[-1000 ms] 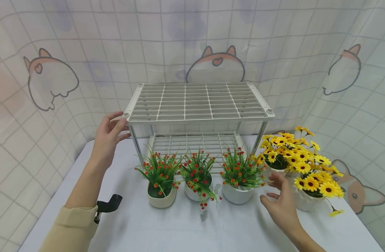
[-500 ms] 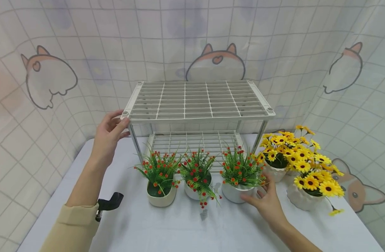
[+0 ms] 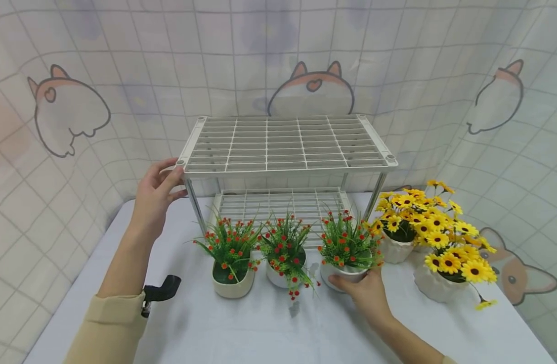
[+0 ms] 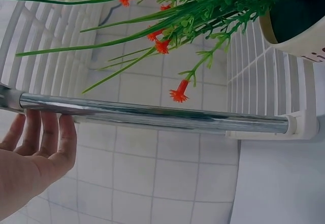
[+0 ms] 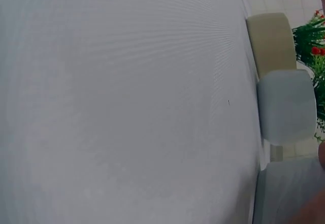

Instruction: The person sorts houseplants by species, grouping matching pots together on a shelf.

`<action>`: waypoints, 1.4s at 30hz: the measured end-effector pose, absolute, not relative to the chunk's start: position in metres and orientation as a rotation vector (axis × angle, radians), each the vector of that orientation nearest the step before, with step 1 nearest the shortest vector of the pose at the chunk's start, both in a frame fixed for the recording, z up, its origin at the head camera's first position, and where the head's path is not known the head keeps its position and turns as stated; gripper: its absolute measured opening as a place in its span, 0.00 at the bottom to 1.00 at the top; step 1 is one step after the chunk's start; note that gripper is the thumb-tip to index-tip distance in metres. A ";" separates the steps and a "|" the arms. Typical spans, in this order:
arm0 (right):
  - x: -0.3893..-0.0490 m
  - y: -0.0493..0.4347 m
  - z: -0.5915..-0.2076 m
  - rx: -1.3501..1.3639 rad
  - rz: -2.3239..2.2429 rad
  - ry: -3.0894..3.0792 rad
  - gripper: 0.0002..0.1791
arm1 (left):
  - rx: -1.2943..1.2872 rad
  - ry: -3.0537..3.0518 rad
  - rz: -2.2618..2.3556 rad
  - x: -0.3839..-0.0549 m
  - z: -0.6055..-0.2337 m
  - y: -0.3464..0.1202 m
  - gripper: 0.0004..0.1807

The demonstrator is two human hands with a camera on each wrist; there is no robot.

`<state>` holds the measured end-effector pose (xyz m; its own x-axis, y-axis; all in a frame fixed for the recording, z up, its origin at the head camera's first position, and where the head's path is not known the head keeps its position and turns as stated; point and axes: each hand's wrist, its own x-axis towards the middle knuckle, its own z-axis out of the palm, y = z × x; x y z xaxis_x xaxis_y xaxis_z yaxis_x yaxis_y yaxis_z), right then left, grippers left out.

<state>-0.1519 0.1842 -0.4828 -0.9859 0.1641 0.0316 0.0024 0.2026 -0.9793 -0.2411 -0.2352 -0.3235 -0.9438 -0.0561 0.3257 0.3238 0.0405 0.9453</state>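
Observation:
My left hand [image 3: 153,199] grips the front left corner of a white two-tier rack [image 3: 182,163], thumb at the front. In the left wrist view its fingertips [image 4: 66,132] touch the metal post [image 4: 152,115] near the top. My right hand [image 3: 367,298] holds the rightmost red-flowered potted plant [image 3: 346,245], its thumb on the front of the white pot; the other fingers are mostly hidden. This plant stands on the table before the rack. Left of it are another potted plant in a white pot [image 3: 276,278] and one in a cream pot [image 3: 232,287].
Yellow-flowered plants in white pots [image 3: 442,287] [image 3: 395,251] stand at the right of the table [image 3: 260,333]. The rack's lower shelf [image 3: 278,199] lies behind the red-flowered plants. A patterned curtain [image 3: 146,60] hangs behind and at both sides.
My right hand has moved left from beside the yellow flowers and taken hold of the rightmost red-flowered plant's pot. The left hand has stayed at the rack's corner.

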 end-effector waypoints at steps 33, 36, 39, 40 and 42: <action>-0.118 0.160 -0.421 -0.043 1.750 -1.822 0.63 | -0.251 -2.049 -1.962 -0.239 -0.324 -0.233 0.27; -0.114 0.153 -0.402 0.059 1.786 -1.724 0.63 | -0.245 -2.045 -1.972 -0.239 -0.323 -0.232 0.27; -0.112 0.145 -0.381 0.150 1.835 -1.643 0.61 | -0.236 -2.056 -1.957 -0.239 -0.321 -0.232 0.27; -0.111 0.143 -0.374 0.176 1.849 -1.627 0.61 | -0.229 -2.056 -1.960 -0.239 -0.320 -0.231 0.27; -0.110 0.138 -0.360 0.217 1.886 -1.614 0.58 | -0.214 -2.067 -1.953 -0.239 -0.320 -0.231 0.27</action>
<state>-0.1100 0.1375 -0.3599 -0.7827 0.3564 0.5102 -0.5593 -0.0430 -0.8279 -0.2388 -0.2311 -0.3203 -0.9472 -0.0890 0.3080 0.3024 0.0707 0.9505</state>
